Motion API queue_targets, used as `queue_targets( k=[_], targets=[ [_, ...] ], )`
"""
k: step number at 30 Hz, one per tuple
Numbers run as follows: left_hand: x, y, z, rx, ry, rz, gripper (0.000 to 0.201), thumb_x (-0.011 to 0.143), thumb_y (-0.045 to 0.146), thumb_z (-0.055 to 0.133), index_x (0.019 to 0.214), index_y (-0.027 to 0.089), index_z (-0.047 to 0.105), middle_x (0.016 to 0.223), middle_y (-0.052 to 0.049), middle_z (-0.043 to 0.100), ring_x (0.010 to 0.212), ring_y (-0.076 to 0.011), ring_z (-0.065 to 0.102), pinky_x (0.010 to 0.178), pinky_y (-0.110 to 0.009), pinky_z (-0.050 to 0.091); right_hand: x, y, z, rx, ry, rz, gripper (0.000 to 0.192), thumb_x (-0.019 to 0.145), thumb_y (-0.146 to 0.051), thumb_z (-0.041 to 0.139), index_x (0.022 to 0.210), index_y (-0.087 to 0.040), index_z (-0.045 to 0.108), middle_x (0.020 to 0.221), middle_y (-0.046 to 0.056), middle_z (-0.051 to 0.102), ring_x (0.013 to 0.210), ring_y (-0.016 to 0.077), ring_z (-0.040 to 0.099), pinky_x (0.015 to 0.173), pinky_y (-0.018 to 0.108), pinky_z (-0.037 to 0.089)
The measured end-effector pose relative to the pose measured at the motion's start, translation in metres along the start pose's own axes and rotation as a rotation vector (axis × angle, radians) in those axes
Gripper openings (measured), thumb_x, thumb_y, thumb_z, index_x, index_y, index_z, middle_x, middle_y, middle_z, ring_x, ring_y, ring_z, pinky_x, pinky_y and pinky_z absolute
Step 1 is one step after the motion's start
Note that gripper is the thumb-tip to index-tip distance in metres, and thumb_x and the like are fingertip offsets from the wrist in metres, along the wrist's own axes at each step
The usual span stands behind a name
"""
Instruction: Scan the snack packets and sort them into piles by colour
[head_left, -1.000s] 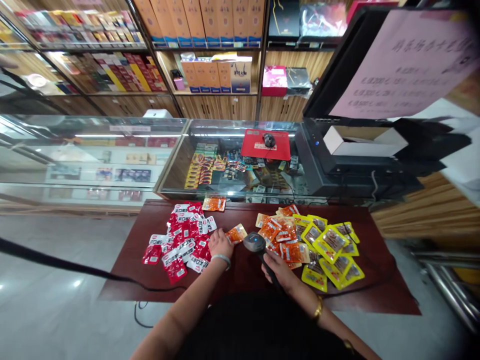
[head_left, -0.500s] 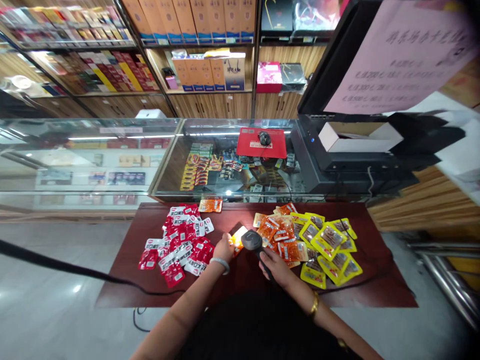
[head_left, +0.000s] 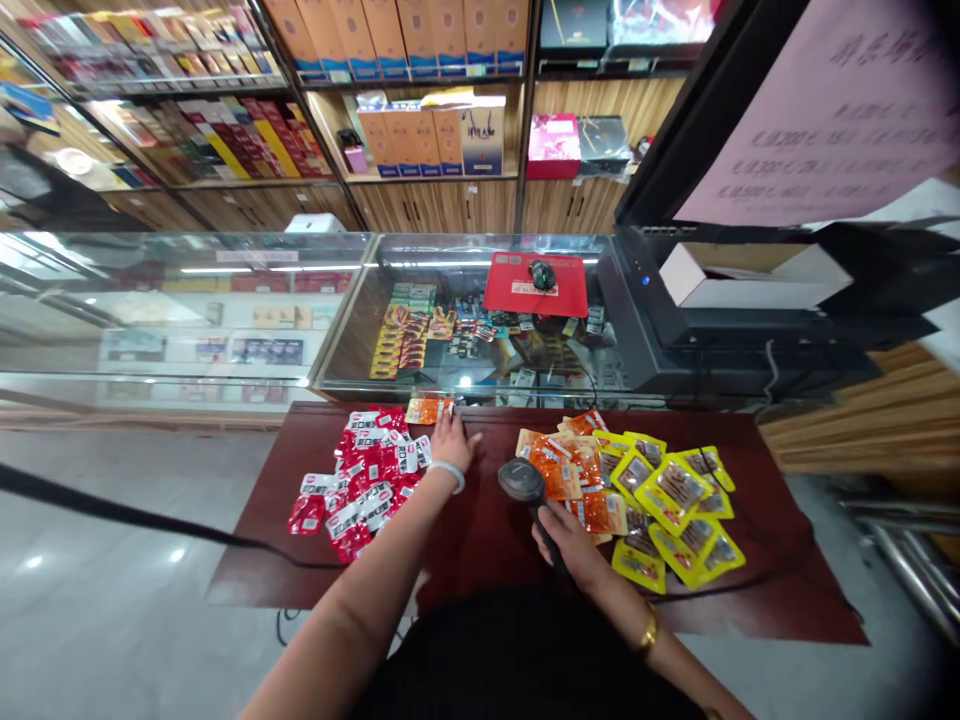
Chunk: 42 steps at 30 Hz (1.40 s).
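My left hand [head_left: 454,448] is unclenched, thumb splayed, its fingertips at the right end of 1 orange packet [head_left: 426,411] by the table's [head_left: 480,530] far edge; I see no grip on it. My right hand [head_left: 571,548] is wrapped round the handle of the scanner [head_left: 522,481]. 0.5 s ago, my left hand had another orange packet lit beside the scanner head; now that packet and glow are gone from there, so I judge it dealt with, probably added to the orange pile [head_left: 561,470]. Farther out, red-and-white packets [head_left: 375,468] lie left, yellow packets [head_left: 675,492] right, with a glass counter [head_left: 360,345] beyond.
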<state>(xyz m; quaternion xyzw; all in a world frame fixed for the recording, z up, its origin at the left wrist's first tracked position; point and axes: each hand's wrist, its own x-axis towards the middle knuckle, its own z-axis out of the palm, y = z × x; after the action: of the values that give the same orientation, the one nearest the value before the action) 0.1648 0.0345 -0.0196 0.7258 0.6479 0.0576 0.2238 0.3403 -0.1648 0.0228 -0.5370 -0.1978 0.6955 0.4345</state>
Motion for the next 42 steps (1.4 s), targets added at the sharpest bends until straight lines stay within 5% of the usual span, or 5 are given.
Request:
queue_targets(
  k=[10, 20, 27, 38, 42],
  targets=[
    [-0.004, -0.017, 0.009, 0.263, -0.276, 0.066, 0.087, 0.085, 0.055, 0.050, 0.152, 0.009, 0.018, 0.159, -0.020, 0.010, 0.148, -0.0319, 0.007, 0.117, -0.048, 0.015, 0.003, 0.013, -0.002, -0.003, -0.006, 0.009, 0.048, 0.075, -0.065, 0.062, 0.091, -0.022, 0.049, 0.049, -0.011, 0.045, 0.035, 0.0054, 0.033, 0.035, 0.018, 0.026],
    [-0.106, -0.014, 0.029, -0.102, -0.290, 0.455, 0.017, 0.083, 0.029, 0.060, 0.094, 0.019, 0.067, 0.107, -0.010, 0.066, 0.109, -0.0240, 0.057, 0.105, -0.041, 0.036, -0.002, 0.012, -0.005, 0.009, 0.021, 0.002, 0.042, 0.078, -0.061, 0.063, 0.085, -0.023, 0.048, 0.051, -0.010, 0.046, 0.038, 0.0061, 0.037, 0.037, 0.017, 0.027],
    [-0.108, -0.022, 0.027, 0.133, 0.064, 0.006, 0.062, 0.077, 0.052, 0.063, 0.124, 0.013, 0.051, 0.126, -0.017, 0.052, 0.117, -0.0314, 0.045, 0.099, -0.043, 0.034, -0.012, 0.013, -0.008, 0.003, 0.035, -0.003, 0.043, 0.078, -0.062, 0.063, 0.087, -0.022, 0.048, 0.052, -0.010, 0.046, 0.038, 0.0061, 0.037, 0.037, 0.017, 0.028],
    [-0.105, -0.017, 0.030, 0.177, -0.156, -0.067, 0.097, 0.072, 0.037, 0.073, 0.148, 0.013, 0.018, 0.106, -0.016, 0.066, 0.103, -0.0293, 0.060, 0.086, -0.034, 0.038, -0.022, 0.019, -0.001, -0.038, 0.024, -0.007, 0.046, 0.075, -0.065, 0.063, 0.089, -0.023, 0.052, 0.050, -0.010, 0.041, 0.038, 0.0068, 0.035, 0.037, 0.018, 0.027],
    [-0.102, -0.017, 0.035, 0.023, -0.275, -0.116, 0.067, 0.076, 0.033, 0.069, 0.135, 0.017, 0.040, 0.103, -0.014, 0.069, 0.097, -0.0251, 0.065, 0.078, -0.029, 0.040, -0.021, 0.018, 0.001, -0.066, 0.003, -0.025, 0.050, 0.075, -0.065, 0.063, 0.097, -0.021, 0.053, 0.047, -0.011, 0.039, 0.038, 0.0069, 0.033, 0.036, 0.018, 0.027]
  ],
)
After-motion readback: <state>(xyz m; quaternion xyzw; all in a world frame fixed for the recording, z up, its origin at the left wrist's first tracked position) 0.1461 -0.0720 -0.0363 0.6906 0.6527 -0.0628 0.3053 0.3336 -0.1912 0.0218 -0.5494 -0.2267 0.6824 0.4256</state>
